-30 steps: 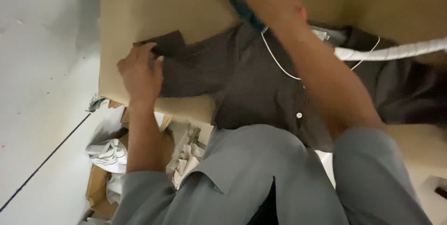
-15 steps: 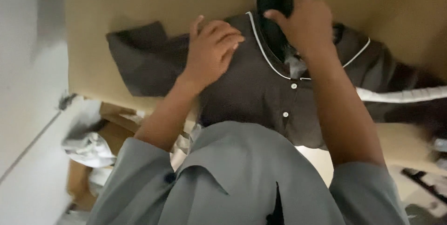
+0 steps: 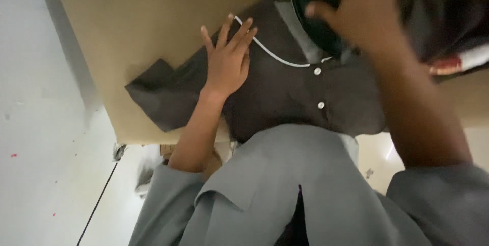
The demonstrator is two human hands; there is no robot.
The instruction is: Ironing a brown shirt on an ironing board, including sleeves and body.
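Dark shirt spread on the tan tabletop, two hands on it.

The shirt lies lengthwise from 9 to 3 o'clock, sleeve end toward 9, white-piped collar toward 12. Left hand presses flat, fingers spread; right hand at 1 o'clock, blurred, curls over a dark object, grip unclear.

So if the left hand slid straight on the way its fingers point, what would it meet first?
The left hand lies flat on the dark brown buttoned shirt, fingers pointing at its white-piped collar edge. That piping probably comes first, then the bare tan tabletop.
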